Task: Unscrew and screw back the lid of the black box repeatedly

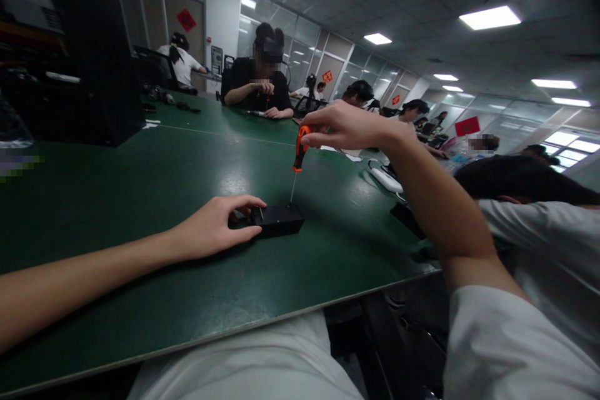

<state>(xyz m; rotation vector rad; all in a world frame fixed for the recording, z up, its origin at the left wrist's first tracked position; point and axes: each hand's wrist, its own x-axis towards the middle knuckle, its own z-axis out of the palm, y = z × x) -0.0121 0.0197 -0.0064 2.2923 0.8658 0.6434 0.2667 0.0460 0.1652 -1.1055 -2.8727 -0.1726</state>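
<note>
A small black rectangular box (281, 221) lies on the green tabletop (201, 300). My left hand (220, 225) grips its left end, thumb along the near side and fingers over the far edge. Above the box, my right hand (340, 126) is closed around the top of an orange-and-black screwdriver (299, 153). The screwdriver stands nearly upright, its thin shaft running down to the right part of the box's top face. Whether a screw sits under the tip is too small to tell.
At the left stands a large black case (100, 50). Across the table sits a person in black (257, 81); another person in a pale sleeve (539, 225) leans in close at my right. A white device (385, 180) and a dark flat object (407, 219) lie to the right.
</note>
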